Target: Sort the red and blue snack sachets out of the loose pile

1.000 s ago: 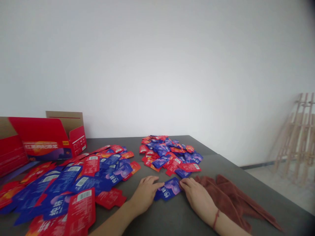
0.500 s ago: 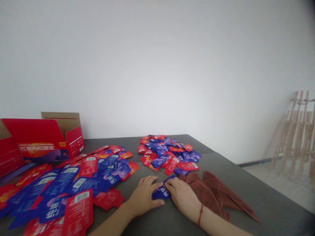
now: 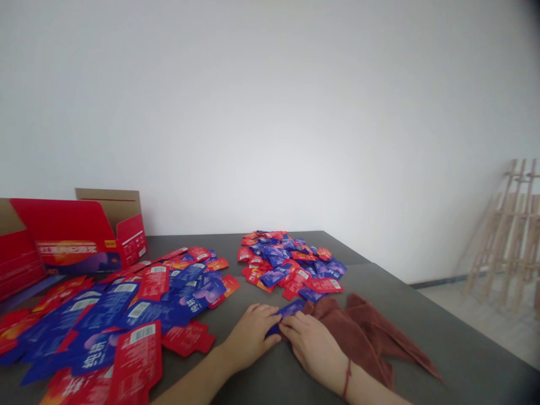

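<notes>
My left hand (image 3: 248, 334) and my right hand (image 3: 310, 343) meet at the near middle of the dark grey table (image 3: 422, 315). Both pinch one small blue packet (image 3: 287, 311), whose far end shows above my fingers. A red string circles my right wrist. Just beyond my hands lies a pile of small red and blue sachets (image 3: 289, 263). To the left spreads a heap of larger flat red and blue carton blanks (image 3: 113, 315).
A reddish-brown cloth (image 3: 363, 332) lies crumpled right of my hands. An open red display box (image 3: 80, 239) stands at the back left by the white wall. Wooden frames (image 3: 510, 236) lean against the wall at the far right, off the table.
My right hand has slid left toward my left hand, and the blue packet between them now shows much less of its face, gathered under my fingers.
</notes>
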`<state>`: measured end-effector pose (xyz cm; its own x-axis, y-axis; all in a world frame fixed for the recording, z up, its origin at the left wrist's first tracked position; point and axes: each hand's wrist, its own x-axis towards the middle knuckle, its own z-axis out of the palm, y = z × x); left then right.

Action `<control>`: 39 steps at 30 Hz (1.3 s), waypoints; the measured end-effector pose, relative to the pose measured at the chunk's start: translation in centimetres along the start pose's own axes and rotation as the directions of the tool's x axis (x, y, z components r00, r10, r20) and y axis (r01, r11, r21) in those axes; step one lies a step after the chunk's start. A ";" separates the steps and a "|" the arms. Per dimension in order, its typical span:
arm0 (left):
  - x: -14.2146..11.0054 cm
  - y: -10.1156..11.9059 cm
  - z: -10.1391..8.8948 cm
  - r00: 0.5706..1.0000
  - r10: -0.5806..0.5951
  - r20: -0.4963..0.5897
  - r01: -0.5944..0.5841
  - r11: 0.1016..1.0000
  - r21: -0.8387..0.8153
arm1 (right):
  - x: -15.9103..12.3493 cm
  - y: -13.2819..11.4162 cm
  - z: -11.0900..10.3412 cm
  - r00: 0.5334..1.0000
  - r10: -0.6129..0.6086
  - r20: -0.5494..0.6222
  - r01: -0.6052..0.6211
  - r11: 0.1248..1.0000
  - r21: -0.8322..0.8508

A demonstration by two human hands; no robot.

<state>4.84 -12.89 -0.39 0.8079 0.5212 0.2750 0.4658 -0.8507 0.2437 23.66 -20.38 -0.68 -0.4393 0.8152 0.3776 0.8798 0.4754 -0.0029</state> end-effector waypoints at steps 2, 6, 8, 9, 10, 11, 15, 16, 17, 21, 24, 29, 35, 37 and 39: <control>0.2 0.2 -0.1 1.000 0.026 0.002 -0.026 0.998 0.053 | 0.3 0.4 0.1 0.999 0.040 -0.015 -0.040 0.999 -0.015; 0.4 0.7 -0.2 1.000 0.013 0.021 -0.016 0.990 0.143 | -0.1 2.9 0.1 0.975 0.210 -0.073 -0.215 0.973 -0.078; 0.4 0.8 -0.2 1.000 0.002 0.028 -0.007 0.984 0.178 | -0.6 4.1 0.0 0.959 0.270 -0.091 -0.278 0.956 -0.093; 0.4 0.9 -0.2 1.000 -0.002 0.030 -0.003 0.982 0.191 | -0.9 4.6 -0.1 0.951 0.295 -0.096 -0.304 0.948 -0.095; 0.3 0.9 -0.2 0.999 -0.003 0.032 -0.003 0.980 0.198 | -1.1 4.9 -0.1 0.943 0.318 -0.100 -0.327 0.940 -0.092; 0.2 0.9 -0.2 0.999 0.001 0.033 -0.008 0.981 0.196 | -1.2 5.1 -0.1 0.935 0.339 -0.103 -0.348 0.934 -0.084; 0.0 0.5 -0.6 1.000 0.022 0.006 -0.022 0.997 0.068 | -1.4 5.9 0.1 0.906 0.396 -0.148 -0.402 0.916 -0.014; 0.0 0.4 -0.7 1.000 -0.004 -0.025 0.004 1.000 0.005 | -1.5 6.1 0.1 0.898 0.404 -0.171 -0.409 0.912 0.008; 0.0 0.3 -0.7 0.997 -0.049 -0.059 0.045 0.996 -0.073 | -1.5 6.4 0.0 0.890 0.412 -0.196 -0.415 0.909 0.030; 0.7 -0.3 -0.2 0.965 -0.249 -0.082 0.187 0.873 -0.450 | -1.4 6.7 -0.7 0.864 0.418 -0.281 -0.394 0.908 0.141; 1.0 -0.9 0.5 0.942 -0.335 -0.031 0.280 0.830 -0.483 | -1.0 5.6 -0.8 0.885 0.354 -0.302 -0.302 0.931 0.205; 0.4 -1.5 0.5 0.892 -0.399 -0.213 0.388 0.917 -0.093 | -0.2 3.2 0.1 0.942 0.201 -0.269 -0.150 0.969 0.198; -0.2 -1.6 0.3 0.964 -0.228 -0.137 0.211 0.969 -0.131 | 0.8 3.5 -0.4 0.928 0.225 -0.298 -0.177 0.968 0.179; -0.2 -1.5 0.5 0.980 -0.178 -0.084 0.165 0.975 -0.149 | 1.7 3.6 -0.9 0.940 0.243 -0.239 -0.219 0.968 0.123; -0.2 -1.6 0.7 0.990 -0.138 -0.036 0.130 0.977 -0.168 | 2.7 3.2 -0.9 0.952 0.270 -0.140 -0.269 0.963 0.027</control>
<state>4.15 -11.71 -1.51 0.7223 0.6357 0.2725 0.4993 -0.7519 0.4305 25.46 -16.90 1.13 -0.1549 0.8585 0.4888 0.9604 0.2469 -0.1293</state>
